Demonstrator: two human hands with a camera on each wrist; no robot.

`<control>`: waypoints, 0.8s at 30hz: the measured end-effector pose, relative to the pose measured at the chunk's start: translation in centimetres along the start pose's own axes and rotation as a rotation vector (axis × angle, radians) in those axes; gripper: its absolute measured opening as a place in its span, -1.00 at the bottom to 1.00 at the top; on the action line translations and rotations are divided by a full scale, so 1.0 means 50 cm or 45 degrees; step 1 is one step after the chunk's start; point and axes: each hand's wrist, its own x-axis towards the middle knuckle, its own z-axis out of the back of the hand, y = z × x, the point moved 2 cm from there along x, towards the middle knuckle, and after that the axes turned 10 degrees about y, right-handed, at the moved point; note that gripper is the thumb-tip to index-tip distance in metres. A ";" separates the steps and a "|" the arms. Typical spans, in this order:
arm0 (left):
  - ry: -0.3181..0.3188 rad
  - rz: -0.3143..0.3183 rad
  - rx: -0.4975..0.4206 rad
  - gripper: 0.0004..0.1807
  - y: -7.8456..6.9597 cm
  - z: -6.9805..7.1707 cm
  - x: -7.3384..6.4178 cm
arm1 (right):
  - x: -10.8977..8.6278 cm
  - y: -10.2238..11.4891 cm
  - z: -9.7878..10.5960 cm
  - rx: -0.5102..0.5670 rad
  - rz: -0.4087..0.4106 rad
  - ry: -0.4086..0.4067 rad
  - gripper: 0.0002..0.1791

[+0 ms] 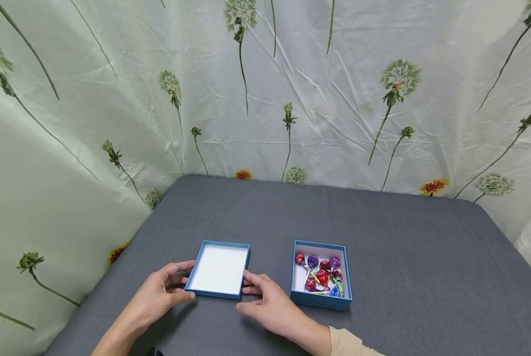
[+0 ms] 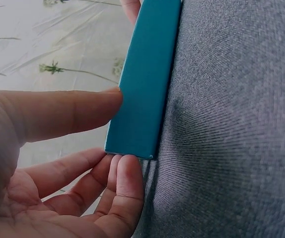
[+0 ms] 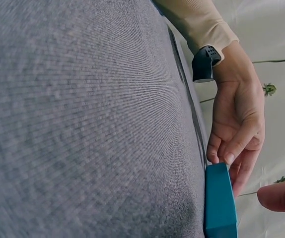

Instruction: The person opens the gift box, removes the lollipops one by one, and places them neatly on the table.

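A shallow blue box lid lies on the grey table with its white inside facing up. My left hand pinches its near left corner. In the left wrist view the thumb is against the lid's blue front wall and the fingers are bent at its side. At the lid's right side, my right hand touches the edge with its fingers. The right thumb stands apart from the wall in the right wrist view. To the right sits a deeper blue box holding several wrapped lollipops.
The grey cloth-covered table extends beyond and to the right of both items. A pale curtain printed with dandelions hangs along the back and left side. The left wrist wears a black device below a beige sleeve.
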 end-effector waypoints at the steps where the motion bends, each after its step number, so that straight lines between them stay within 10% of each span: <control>1: -0.002 0.002 0.001 -0.13 0.000 0.000 0.000 | 0.000 0.000 0.000 0.001 -0.002 0.002 -0.22; 24: -0.071 -0.005 0.190 -0.16 -0.027 0.004 -0.021 | -0.032 0.019 0.014 -0.037 -0.033 0.044 -0.26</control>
